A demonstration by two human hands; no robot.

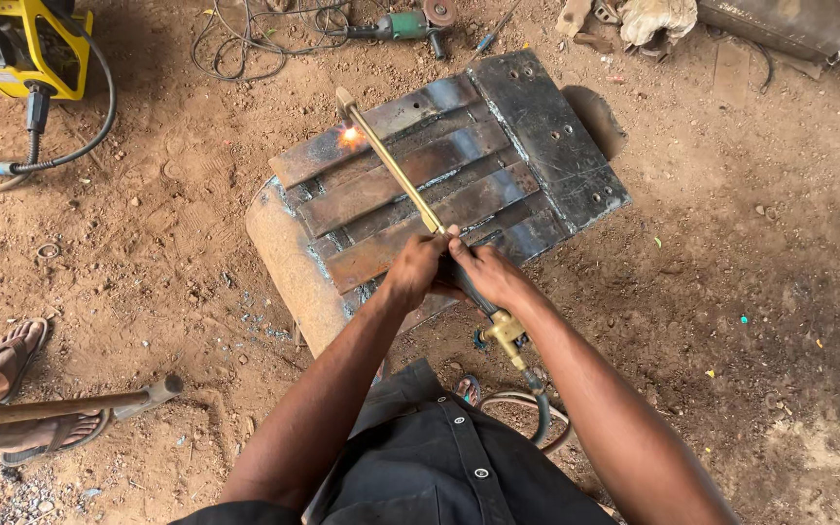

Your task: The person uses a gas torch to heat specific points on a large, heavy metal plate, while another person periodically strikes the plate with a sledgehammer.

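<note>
Bare reddish dirt floor (731, 292) spreads everywhere. On it lies a rusty metal drum (289, 258), and across the drum sits a stack of overlapping dark steel plates (459, 165), scorched and drilled with holes at the far end. A yellow machine (21, 44) stands off at the top left with cables (70, 146) trailing from it, and a green angle grinder (401, 24) lies beyond the plates. Someone else's sandalled feet (21, 350) and a hammer (70, 403) show at the left edge. The brass cutting torch (391, 165) runs from both hands to the plates, its tip glowing orange. The left hand (415, 272) and right hand (483, 272) meet with fingers wrapped fully closed around the torch's handle, just above its valves and hose (537, 408).
</note>
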